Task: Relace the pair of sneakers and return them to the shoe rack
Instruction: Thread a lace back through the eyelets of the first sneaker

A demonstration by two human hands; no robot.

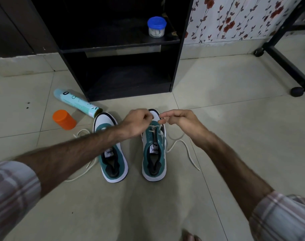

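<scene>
**Both hands at the toe end of the right-hand sneaker, lace half threaded**

Taking the black open-fronted shoe rack (118,49) as the landmark and reading from left to right: a pale turquoise spray can (77,103) lies on its side on the tiled floor (217,105) just off the rack's front-left corner, and an orange plastic cap (64,119) lies nearer the camera, beside the can.

In front of the rack, left of its middle, stands the first green-and-white suede sneaker (110,150), toe toward the rack, with no lace in its eyelets. A loose cream shoelace (82,168) trails on the floor along its left side.

The left hand (136,123) reaches across that shoe's toe. Its grip is curled, fingertips pinched on the cream lace of the second shoe (156,127).

The second green-and-white sneaker (153,153) stands in front of the rack's right half, beside the first and apart from it. Its lace crosses only the eyelets nearest the toe, directly under both hands; the free ends run off to the right over the floor.

The right hand (178,118) hovers over that shoe's toe, thumb and forefinger pressed together on the lace, the other fingers loosely curled.

On the rack's upper shelf, toward its right side, sits a small clear jar with a blue lid (156,27). Right of the rack stands a black wheeled frame (284,63).
</scene>
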